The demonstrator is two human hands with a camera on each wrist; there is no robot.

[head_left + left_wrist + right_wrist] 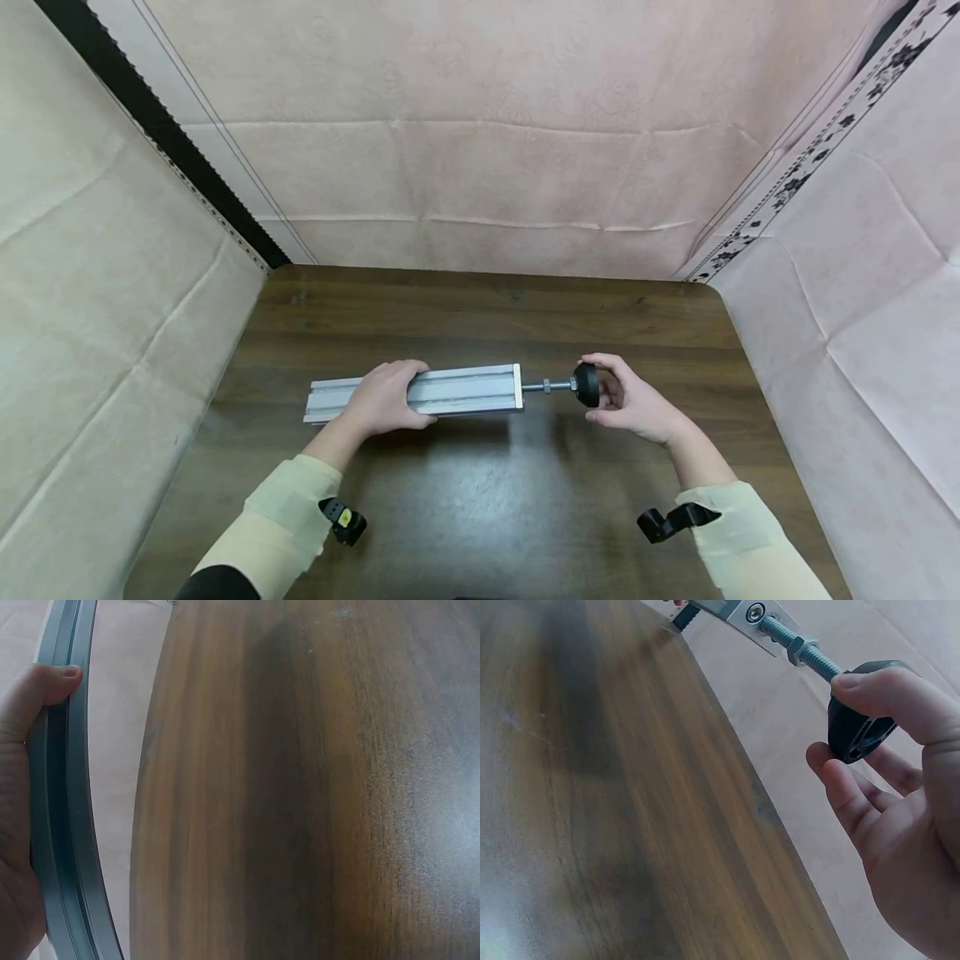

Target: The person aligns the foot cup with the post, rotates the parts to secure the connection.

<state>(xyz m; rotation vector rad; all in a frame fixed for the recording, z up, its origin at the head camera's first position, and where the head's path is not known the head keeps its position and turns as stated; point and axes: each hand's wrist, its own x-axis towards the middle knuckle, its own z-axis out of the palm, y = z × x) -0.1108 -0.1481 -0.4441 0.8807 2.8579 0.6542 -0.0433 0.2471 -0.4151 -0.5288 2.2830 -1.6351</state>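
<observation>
A silver aluminium extrusion profile [468, 389] lies crosswise in front of me in the head view, its shadow falling on the table below it. My left hand [386, 397] grips it near the middle, thumb along the near side and fingers over the far side. A plate caps its right end, where a bolt head shows beside a threaded rod [781, 634] that carries a hex nut [802, 650]. On the rod's outer end sits a round black levelling foot [587, 384]. My right hand [628, 398] holds this foot at its rim between thumb and fingers; its hollow underside faces the palm.
The brown wood-grain table [465, 500] has rounded far corners. Pale cloth walls [465, 167] rise behind it and on both sides. Each sleeve carries a black wrist mount, one on the left [343, 520] and one on the right [675, 522].
</observation>
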